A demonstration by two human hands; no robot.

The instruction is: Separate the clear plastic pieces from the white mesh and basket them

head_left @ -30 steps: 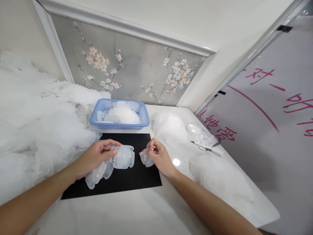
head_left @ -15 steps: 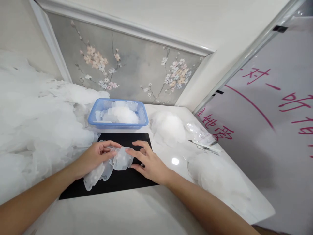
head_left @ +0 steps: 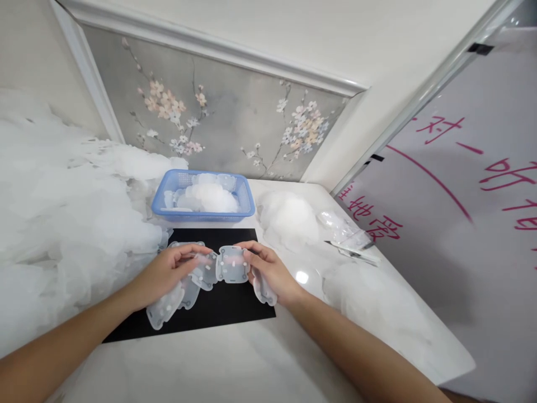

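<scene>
Over the black mat (head_left: 226, 308), my left hand (head_left: 168, 271) is closed on several overlapping translucent plastic pieces (head_left: 165, 308), which fan out below its palm and past its fingertips. Between the two hands is a flat translucent piece (head_left: 232, 265) with small white spots and notched corners. My right hand (head_left: 268, 271) pinches this piece at its right edge. Another translucent piece (head_left: 264, 288) hangs under the right palm, its upper part hidden by the fingers.
Behind the mat stands a blue basket (head_left: 201, 215) with translucent pieces inside. A large whitish heap (head_left: 71, 224) covers the left side. Smaller heaps (head_left: 289, 218) and a clear plastic bag (head_left: 342, 229) lie right on the white table (head_left: 201, 364). A whiteboard (head_left: 440, 252) stands at the right.
My right hand has moved right and closed on a translucent piece, which is now drawn apart from those at my left hand. Another piece now shows below my right palm.
</scene>
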